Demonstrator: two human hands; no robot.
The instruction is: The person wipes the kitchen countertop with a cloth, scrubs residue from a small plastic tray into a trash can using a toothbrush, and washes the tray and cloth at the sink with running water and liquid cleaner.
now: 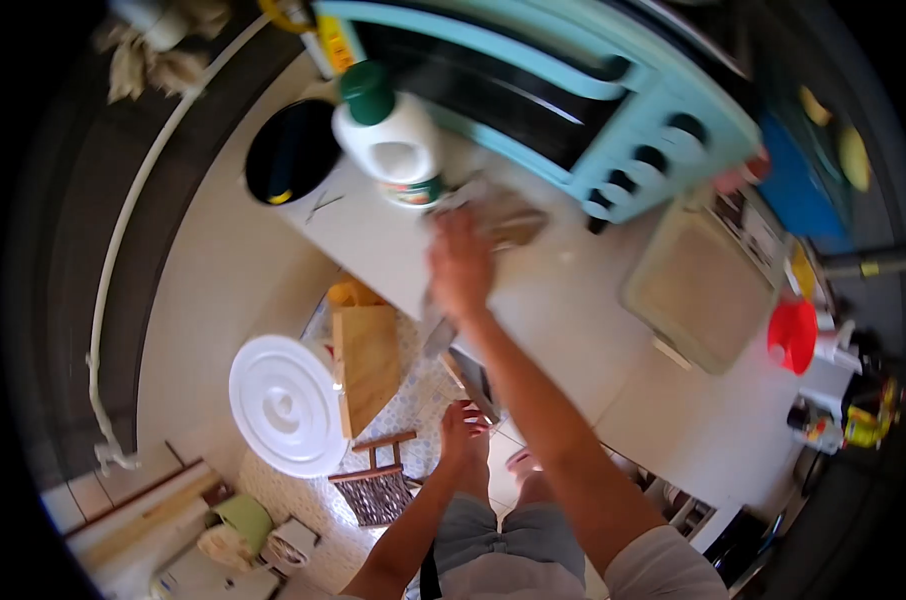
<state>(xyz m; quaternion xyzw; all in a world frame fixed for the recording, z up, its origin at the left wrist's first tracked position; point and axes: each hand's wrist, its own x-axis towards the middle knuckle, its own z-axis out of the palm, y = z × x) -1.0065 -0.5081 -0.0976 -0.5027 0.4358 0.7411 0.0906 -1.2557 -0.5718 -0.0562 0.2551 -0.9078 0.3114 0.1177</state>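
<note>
My right hand (460,262) is stretched forward over the pale countertop (563,300), its fingers on a crumpled grey-brown cloth (508,215). Part of the cloth trails below the hand toward the counter edge. Just beyond the hand stands a white bottle with a green cap (391,140). Lower down, near my body, my left hand (463,430) is beside a dark flat object with a light edge (473,383) at the counter's side. Its fingers are partly curled, and whether they grip that object is unclear.
A turquoise oven (573,110) stands behind the counter. To the right are a beige tray or board (703,280) and a red bowl (793,337). At left are a dark round opening or container (293,150), a white round lid (288,405), a wooden box (366,360) and a small stool (373,490).
</note>
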